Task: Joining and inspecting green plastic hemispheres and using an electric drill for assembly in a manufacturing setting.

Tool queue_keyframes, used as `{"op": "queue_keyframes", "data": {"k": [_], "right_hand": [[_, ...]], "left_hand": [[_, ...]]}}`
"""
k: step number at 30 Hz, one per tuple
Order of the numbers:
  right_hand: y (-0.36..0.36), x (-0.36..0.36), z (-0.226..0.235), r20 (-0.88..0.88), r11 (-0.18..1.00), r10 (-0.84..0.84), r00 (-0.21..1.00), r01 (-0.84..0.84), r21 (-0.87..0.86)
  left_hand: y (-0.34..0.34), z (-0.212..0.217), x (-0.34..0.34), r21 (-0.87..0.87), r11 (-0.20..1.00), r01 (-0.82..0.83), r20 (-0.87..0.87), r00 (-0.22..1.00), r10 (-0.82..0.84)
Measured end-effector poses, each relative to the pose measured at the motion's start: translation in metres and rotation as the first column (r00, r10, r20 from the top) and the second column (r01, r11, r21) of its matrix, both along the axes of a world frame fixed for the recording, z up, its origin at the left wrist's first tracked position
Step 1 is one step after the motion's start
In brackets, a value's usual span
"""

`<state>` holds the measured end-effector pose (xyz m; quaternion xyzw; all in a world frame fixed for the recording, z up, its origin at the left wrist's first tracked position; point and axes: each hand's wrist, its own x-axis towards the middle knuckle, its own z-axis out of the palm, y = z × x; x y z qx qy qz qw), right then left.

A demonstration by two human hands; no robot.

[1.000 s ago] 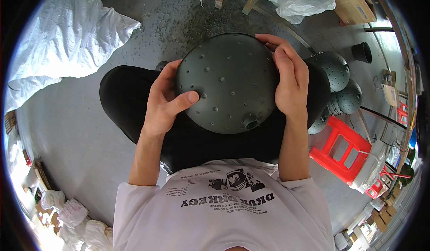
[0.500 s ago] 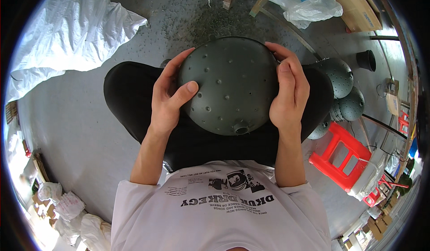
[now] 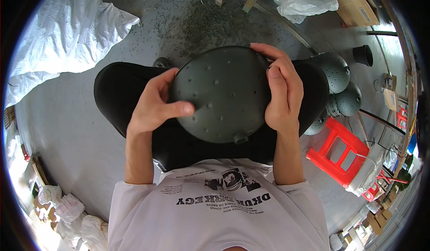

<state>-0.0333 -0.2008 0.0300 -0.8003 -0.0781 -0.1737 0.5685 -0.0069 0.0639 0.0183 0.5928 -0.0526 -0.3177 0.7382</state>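
A large dark green plastic ball (image 3: 224, 94), dotted with small holes and dimples, rests above my lap between both hands. A short round neck sticks out at its near edge. My left hand (image 3: 157, 99) is at the ball's left side, thumb lying on its upper surface and fingers curled round the far left edge. Holding the right side, my right hand (image 3: 283, 87) has its fingers bent over the rim and its thumb along the ball. The ball's underside and some fingertips are hidden.
Similar dotted balls (image 3: 337, 74) are piled beyond my right knee, near a red plastic stool (image 3: 338, 148) and a black bucket (image 3: 363, 55). Small dark bits (image 3: 210, 25) litter the floor ahead. A white sheet (image 3: 71, 31) lies at far left; a cardboard box (image 3: 351, 5) stands far right.
The ball has come slightly nearer to me and tipped so that its neck points more toward me. My left hand has shifted left and down, its thumb now lower on the ball.
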Motion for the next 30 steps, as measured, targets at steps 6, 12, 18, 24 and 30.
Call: {"op": "queue_keyframes", "data": {"k": [6,12,18,24,30], "right_hand": [[0.001,-0.002,0.001,-0.117,0.977,0.214,0.97,-0.21,0.041],[0.003,-0.007,0.014,0.229,0.966,-0.006,0.973,0.065,-0.25],[0.007,-0.045,0.038,0.034,0.986,0.052,0.998,-0.046,-0.161],[0.0,-0.05,0.024,-0.005,0.895,0.158,0.987,-0.145,-0.423],[-0.001,-0.044,0.016,0.019,0.876,0.19,0.982,-0.161,-0.455]], "left_hand": [[0.011,0.0,-0.001,-0.285,0.938,0.196,-0.185,0.949,-0.255],[-0.001,-0.003,-0.008,-0.223,0.964,0.145,-0.211,0.958,-0.193],[-0.011,-0.016,-0.017,-0.404,0.915,-0.021,-0.162,0.985,-0.049],[-0.017,-0.01,-0.017,-0.346,0.938,0.001,-0.2,0.977,-0.075],[-0.018,-0.011,-0.018,-0.31,0.95,0.035,-0.212,0.972,-0.105]]}}
